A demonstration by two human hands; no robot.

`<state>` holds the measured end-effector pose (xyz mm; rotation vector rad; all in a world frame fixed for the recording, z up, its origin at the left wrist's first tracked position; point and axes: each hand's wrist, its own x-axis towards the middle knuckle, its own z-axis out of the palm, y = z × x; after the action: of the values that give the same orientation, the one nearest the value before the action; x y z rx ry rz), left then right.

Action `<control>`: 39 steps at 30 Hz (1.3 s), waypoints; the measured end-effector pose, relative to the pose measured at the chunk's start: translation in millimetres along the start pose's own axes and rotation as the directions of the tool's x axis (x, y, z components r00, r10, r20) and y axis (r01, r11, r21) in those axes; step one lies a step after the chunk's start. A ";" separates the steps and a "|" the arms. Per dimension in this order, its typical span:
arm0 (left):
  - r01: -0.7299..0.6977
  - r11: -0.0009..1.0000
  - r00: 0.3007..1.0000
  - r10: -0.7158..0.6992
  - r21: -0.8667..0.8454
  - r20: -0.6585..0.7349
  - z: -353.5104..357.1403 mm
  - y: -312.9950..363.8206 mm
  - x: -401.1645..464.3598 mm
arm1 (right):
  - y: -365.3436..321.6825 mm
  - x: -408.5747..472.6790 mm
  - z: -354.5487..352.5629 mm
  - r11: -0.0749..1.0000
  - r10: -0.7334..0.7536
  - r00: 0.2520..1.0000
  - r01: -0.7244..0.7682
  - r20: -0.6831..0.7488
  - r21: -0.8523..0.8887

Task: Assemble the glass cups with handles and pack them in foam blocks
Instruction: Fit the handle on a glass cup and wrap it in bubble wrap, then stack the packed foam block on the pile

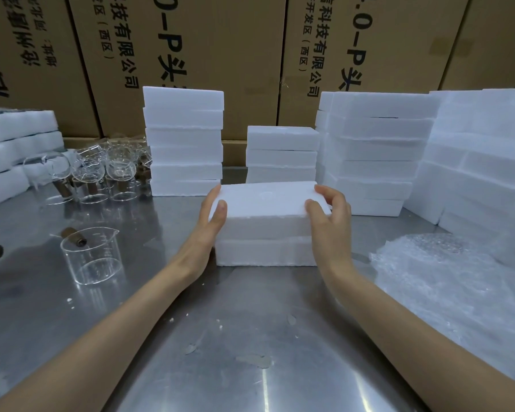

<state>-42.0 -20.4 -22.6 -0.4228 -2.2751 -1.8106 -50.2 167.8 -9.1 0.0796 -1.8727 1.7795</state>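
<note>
Foam blocks are standing in white stacks along the back of the steel desk [250,337]: a tall stack [183,141] left of centre, a short stack [281,153] behind my hands, a broad stack [375,150] beside it and a bigger mass [482,162] filling the right edge, all backed by printed cardboard cartons [191,40]. More foam [15,144] is lying at the far left. A sheet of bubble wrap [446,278] is spreading over the desk on my right. In the middle, the closed foam pair [265,224] is sitting on the desk, one block on top of the other, and I am holding its upper block at both ends: my left hand [213,215] is curling its grip round the left end, my right hand [329,209] is pinching the right end between thumb and fingers. Handled glass cups [101,171] are crowding the back left, near the tall stack. One glass cup [91,255] with a brown handle is standing alone at my left, well apart from the pair.
</note>
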 end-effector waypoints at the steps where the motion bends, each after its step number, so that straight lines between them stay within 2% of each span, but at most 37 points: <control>1: 0.001 1.000 1.000 -0.001 0.011 -0.004 0.3 -0.2 0.1 | -0.5 -0.1 0.2 1.000 -0.005 1.000 0.005 -0.002 0.002; 6: 0.000 0.999 0.999 0.002 0.041 -0.047 2.1 -1.8 4.6 | 0.3 3.7 1.0 0.999 0.035 0.999 -0.035 -0.016 -0.028; 11: 0.035 0.999 0.999 -0.034 0.025 -0.033 1.7 -5.5 8.4 | 2.7 7.2 1.9 0.988 0.109 0.993 -0.113 -0.035 -0.109; 20: 0.056 0.997 0.998 -0.055 0.046 -0.013 -0.6 -8.8 13.0 | 5.6 4.5 2.1 0.981 0.143 0.988 -0.149 -0.055 -0.125; 24: 0.062 0.992 0.998 -0.061 0.110 -0.016 1.9 -8.6 13.5 | 5.8 5.5 1.6 0.979 0.152 0.988 -0.156 -0.038 -0.130; 27: 0.086 0.992 0.996 -0.085 0.094 -0.009 2.1 -8.0 12.7 | 6.2 4.9 0.5 0.978 0.149 0.988 -0.152 -0.031 -0.143; 34: 0.087 0.981 0.996 -0.085 0.173 -0.019 -4.4 -9.8 13.7 | 2.0 9.9 -9.6 0.946 0.207 0.978 -0.194 0.025 -0.260; 35: 0.096 0.982 0.995 -0.093 0.161 -0.028 -5.1 -7.0 14.8 | 1.3 11.1 -11.1 0.940 0.222 0.974 -0.202 0.042 -0.273; 39: 0.269 0.951 0.949 -0.290 -0.153 -0.128 -3.0 3.4 15.2 | -0.4 17.2 -11.6 0.934 0.278 0.955 -0.244 0.101 -0.260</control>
<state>-55.1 -21.2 -13.8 0.0219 -2.2092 -2.0588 -60.6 184.3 -1.8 -0.1514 -2.2789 1.7295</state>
